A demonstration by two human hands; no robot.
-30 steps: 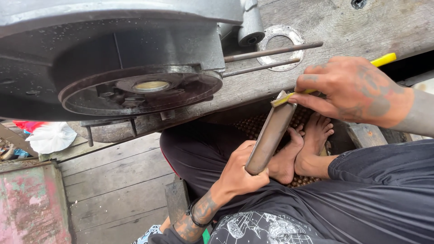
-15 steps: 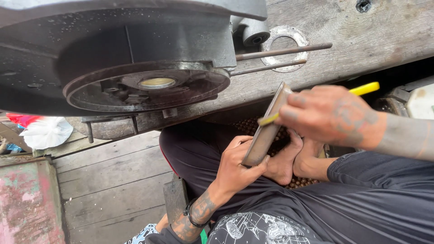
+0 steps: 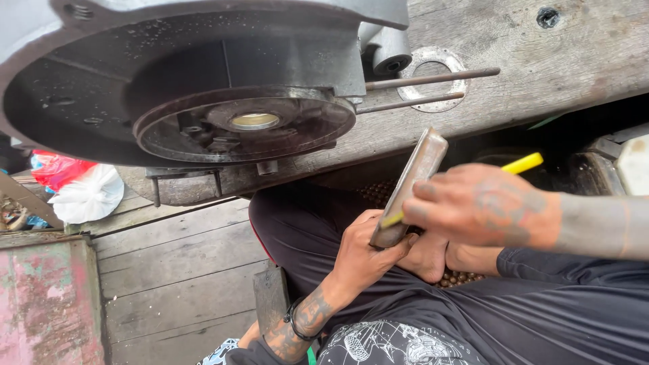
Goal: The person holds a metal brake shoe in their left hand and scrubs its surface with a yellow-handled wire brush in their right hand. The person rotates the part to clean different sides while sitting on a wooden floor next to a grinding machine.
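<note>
1. Since a moment ago, our right hand (image 3: 483, 206) has slid down the flat metal bar (image 3: 409, 189), from its top end to near its bottom end, and the yellow tool (image 3: 520, 163) went with it.

2. On the left we see a pink, worn board (image 3: 47, 297), a white bag (image 3: 88, 196) and grey wooden floor planks (image 3: 176, 270).

3. Above sits a big dark metal machine part (image 3: 203, 88) with a round dish and a brass ring in the middle. Two thin rods (image 3: 433, 78) stick out to the right, over a rough wooden table (image 3: 541, 67).

4. Our left hand (image 3: 368, 253) has its grip closed around the bottom end of the bar, which stands tilted above our lap.

5. We think the bar is hard, stiff and a bit heavy. It looks smooth, so it may slip. Holding it low, as now, leaves the long face free.

6. Our right hand has its grip closed on the yellow tool, whose tip touches the bar near the lower end.

7. Room is tight: our legs in dark trousers (image 3: 554, 304) and bare feet (image 3: 433, 257) are right under the bar.
</note>
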